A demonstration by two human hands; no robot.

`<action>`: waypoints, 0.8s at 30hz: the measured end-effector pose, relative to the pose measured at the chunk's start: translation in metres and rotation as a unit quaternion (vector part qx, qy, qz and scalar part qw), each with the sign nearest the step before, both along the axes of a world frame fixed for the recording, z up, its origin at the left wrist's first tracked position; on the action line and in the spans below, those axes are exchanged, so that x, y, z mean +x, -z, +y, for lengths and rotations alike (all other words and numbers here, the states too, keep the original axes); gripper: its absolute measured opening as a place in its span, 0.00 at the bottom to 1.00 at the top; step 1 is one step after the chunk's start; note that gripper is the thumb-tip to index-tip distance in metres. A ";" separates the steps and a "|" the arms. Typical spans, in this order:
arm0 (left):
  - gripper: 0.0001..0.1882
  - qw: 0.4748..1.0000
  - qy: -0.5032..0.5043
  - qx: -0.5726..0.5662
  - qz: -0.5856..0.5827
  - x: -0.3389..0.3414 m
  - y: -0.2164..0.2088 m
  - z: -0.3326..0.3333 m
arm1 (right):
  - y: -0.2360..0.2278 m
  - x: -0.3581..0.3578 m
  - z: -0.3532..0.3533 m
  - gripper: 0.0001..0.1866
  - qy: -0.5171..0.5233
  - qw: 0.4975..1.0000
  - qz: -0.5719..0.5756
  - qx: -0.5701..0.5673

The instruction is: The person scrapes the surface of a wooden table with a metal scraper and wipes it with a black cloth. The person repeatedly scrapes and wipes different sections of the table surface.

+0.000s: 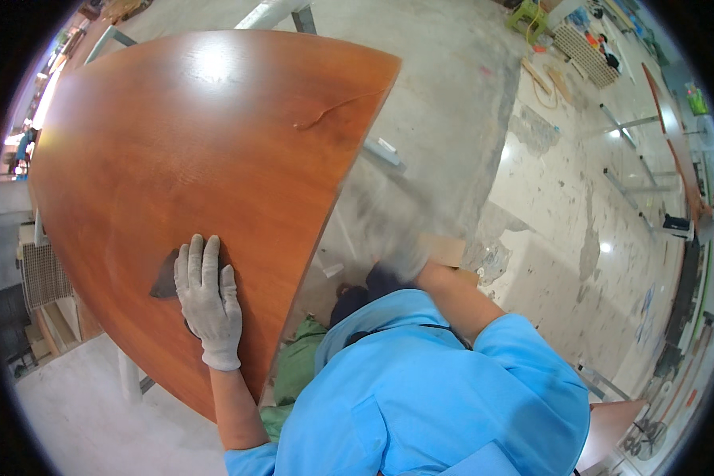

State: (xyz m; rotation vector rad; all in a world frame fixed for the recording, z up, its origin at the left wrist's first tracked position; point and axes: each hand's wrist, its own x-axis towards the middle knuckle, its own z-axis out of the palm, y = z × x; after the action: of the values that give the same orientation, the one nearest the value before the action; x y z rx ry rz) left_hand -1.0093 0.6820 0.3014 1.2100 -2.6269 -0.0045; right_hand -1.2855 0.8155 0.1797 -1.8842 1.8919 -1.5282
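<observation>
A large reddish-brown wooden panel (159, 151) with a smooth, shiny surface lies in front of me, raised on white metal supports. My left hand (209, 305), in a light grey glove, rests flat on its near part with the fingers stretched out. Beneath that palm lies a dark, thin piece (165, 276), its pointed corner sticking out left of the fingers; its kind I cannot make out. My right hand (404, 260), also gloved, is off the panel to the right, close to my body. Motion smears its fingers, so whether it holds anything is unclear.
A thin cord-like strand (337, 109) crosses the panel's far right corner. Tan board pieces (443, 249) lie beyond my right forearm. Metal stands (627, 125) are at the right, near another long brown panel (678, 151). A green stool (526, 21) and a plastic crate (585, 55) are far right.
</observation>
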 end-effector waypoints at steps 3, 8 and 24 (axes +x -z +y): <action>0.23 1.000 0.025 0.001 -0.007 -0.019 -0.003 -0.004 | -0.005 0.030 0.000 0.24 -0.146 0.981 0.111 0.064; 0.26 0.992 0.113 -0.013 -0.056 -0.061 -0.015 0.010 | -0.006 -0.078 -0.035 0.28 0.260 0.934 0.119 0.214; 0.18 0.889 0.457 0.006 0.034 -0.216 -0.002 -0.025 | -0.043 -0.108 -0.016 0.21 0.192 0.905 -0.379 0.004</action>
State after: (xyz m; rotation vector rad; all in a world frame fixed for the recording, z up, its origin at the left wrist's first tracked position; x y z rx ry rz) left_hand -1.2253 0.6569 0.3030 -0.1213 -2.8535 -0.2244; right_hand -1.3936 0.7992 0.2230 -0.7059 1.8856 -1.9479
